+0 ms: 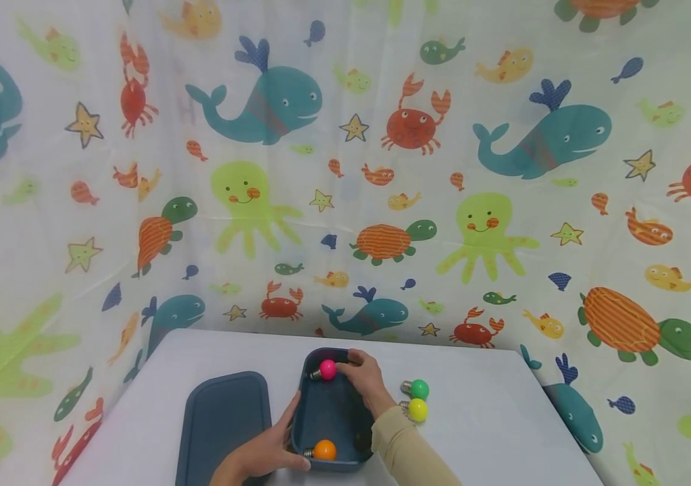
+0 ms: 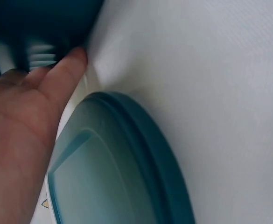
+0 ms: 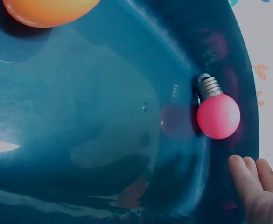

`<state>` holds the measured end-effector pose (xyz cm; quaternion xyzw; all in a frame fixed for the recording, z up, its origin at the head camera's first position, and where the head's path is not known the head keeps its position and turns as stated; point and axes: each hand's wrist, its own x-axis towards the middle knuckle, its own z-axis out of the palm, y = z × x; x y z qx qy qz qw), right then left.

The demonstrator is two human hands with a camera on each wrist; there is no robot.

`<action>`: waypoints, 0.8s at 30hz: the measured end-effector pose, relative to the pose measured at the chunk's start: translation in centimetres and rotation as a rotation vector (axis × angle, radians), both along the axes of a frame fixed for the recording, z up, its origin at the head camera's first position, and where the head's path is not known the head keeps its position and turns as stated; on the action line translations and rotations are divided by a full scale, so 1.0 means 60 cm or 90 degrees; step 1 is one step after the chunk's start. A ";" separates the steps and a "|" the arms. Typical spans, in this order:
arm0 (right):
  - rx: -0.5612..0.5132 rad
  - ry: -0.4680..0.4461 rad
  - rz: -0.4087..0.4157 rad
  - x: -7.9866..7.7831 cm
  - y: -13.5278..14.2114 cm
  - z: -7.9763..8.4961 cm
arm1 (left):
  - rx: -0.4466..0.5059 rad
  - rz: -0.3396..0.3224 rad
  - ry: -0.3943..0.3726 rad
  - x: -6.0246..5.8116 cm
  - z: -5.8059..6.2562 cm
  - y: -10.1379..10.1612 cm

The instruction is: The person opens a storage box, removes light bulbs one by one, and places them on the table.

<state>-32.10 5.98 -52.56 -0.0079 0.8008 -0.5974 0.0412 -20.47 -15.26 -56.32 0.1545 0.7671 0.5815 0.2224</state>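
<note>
A dark blue box [image 1: 328,415] stands on the white table with its top uncovered. Inside it, a pink light bulb [image 1: 328,369] lies at the far end and an orange light bulb [image 1: 324,450] at the near end. My left hand [image 1: 265,447] rests against the box's near left corner, fingers along the outer wall and thumb at the front. Over the far right rim, my right hand [image 1: 367,379] reaches with extended fingers; the right wrist view shows a gap between its fingertips [image 3: 236,163] and the pink bulb [image 3: 219,116].
Flat on the table left of the box lies a matching blue lid [image 1: 226,418]. A green light bulb [image 1: 420,389] and a yellow light bulb [image 1: 417,410] lie to the right. Behind the table hangs a curtain [image 1: 345,202] printed with sea animals.
</note>
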 end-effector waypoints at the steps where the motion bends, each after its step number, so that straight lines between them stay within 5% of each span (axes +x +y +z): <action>1: 0.000 -0.001 0.000 -0.001 -0.002 -0.001 | 0.002 0.000 -0.001 0.000 0.000 0.000; 24: 0.049 0.013 0.018 -0.008 -0.020 -0.022 | 0.009 -0.009 -0.004 -0.002 0.001 -0.001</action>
